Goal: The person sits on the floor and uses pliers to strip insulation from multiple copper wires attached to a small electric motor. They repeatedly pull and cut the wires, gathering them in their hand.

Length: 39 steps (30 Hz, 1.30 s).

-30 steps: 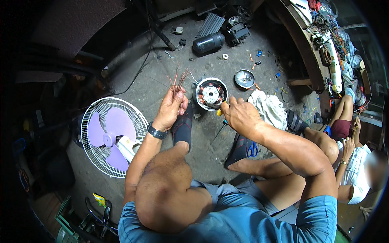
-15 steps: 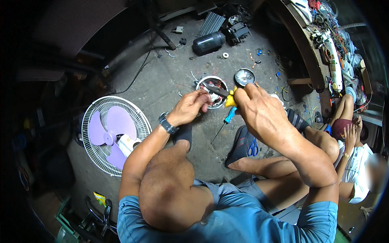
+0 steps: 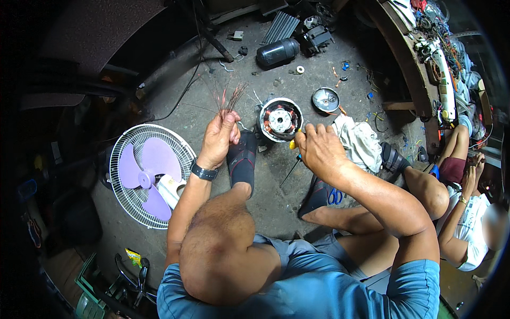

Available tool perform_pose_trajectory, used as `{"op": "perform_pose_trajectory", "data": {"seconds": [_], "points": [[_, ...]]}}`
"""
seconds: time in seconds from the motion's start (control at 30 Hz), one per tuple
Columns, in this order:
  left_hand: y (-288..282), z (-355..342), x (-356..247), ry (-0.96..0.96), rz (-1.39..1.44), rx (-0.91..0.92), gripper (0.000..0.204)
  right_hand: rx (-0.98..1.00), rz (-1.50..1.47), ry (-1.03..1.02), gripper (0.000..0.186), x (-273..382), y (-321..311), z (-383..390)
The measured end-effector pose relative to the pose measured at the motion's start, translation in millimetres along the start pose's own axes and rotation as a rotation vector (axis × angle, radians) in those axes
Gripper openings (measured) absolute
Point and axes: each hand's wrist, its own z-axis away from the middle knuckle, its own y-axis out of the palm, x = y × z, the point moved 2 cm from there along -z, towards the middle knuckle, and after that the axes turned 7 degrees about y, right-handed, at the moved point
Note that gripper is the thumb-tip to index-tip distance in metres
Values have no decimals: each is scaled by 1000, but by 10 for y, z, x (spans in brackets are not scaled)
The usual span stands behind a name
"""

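Thin loose copper wires (image 3: 228,101) fan upward from my left hand (image 3: 217,139), which is closed round their lower ends, left of an open fan motor (image 3: 280,120). The motor stands on the floor, its round casing showing copper windings and a pale centre disc. At its lower right edge, my right hand (image 3: 323,151) is closed on yellow-handled pliers (image 3: 292,144); most of the tool is hidden under the fingers. A screwdriver (image 3: 290,170) lies below that hand, largely covered. The round metal motor cover (image 3: 325,100) rests right of the motor.
A fan with purple blades (image 3: 144,179) stands at left. White cloth (image 3: 357,141) lies right of my right hand, and blue-handled scissors (image 3: 334,195) lie beside my foot. A black cylinder (image 3: 278,53) is farther back. Another person (image 3: 462,228) sits at right near a cluttered bench (image 3: 404,58).
My left hand has moved left, away from the motor, and now shows a bundle of copper wires. My right hand has lowered slightly with the pliers, uncovering the motor and the white cloth.
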Motion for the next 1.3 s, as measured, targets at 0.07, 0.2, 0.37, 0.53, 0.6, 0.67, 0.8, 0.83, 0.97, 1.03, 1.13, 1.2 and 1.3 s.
{"op": "perform_pose_trajectory", "data": {"seconds": [0.07, 0.2, 0.37, 0.53, 0.6, 0.67, 0.8, 0.83, 0.97, 1.03, 1.13, 1.2, 1.3], "points": [[23, 5, 12, -18, -18, -9, 29, -3, 33, -10, 28, 35, 21, -36], [94, -11, 29, -68, -5, -1, 28, 20, 9, -8, 28, 29, 10, -47], [51, -9, 113, -61, -13, 68, 25, 49, -51, -28, 25, 0, -44, -44], [99, 6, 174, -69, -124, 120, 26, 31, -89, -4, 18, -161, -658, 236], [259, -51, 43, 19, -141, 137, 28, -27, -114, -16, 16, -221, -915, 274], [503, -69, -64, 159, -91, 149, 29, -96, -122, -56, 14, -211, -1081, 297], [565, -214, -152, 49, -267, 473, 34, -192, -124, -40, 15, -210, -1266, 312], [547, -208, -202, 77, -255, 446, 33, -226, -139, -40, 15, -220, -1331, 343], [411, -37, -458, 180, -192, 176, 33, -300, -232, -14, 15, -193, -1490, 485], [182, 15, -443, 243, -67, -46, 34, -313, -214, 31, 20, -219, -1468, 515], [94, -7, -644, 384, 213, -36, 34, -148, -125, 38, 14, -203, -790, 424], [80, -9, -688, 302, 304, 21, 34, -58, -56, 35, 19, -193, -282, 261], [79, 70, -809, 261, 343, -19, 35, -16, -52, 10, 23, -122, 7, 116]]}}
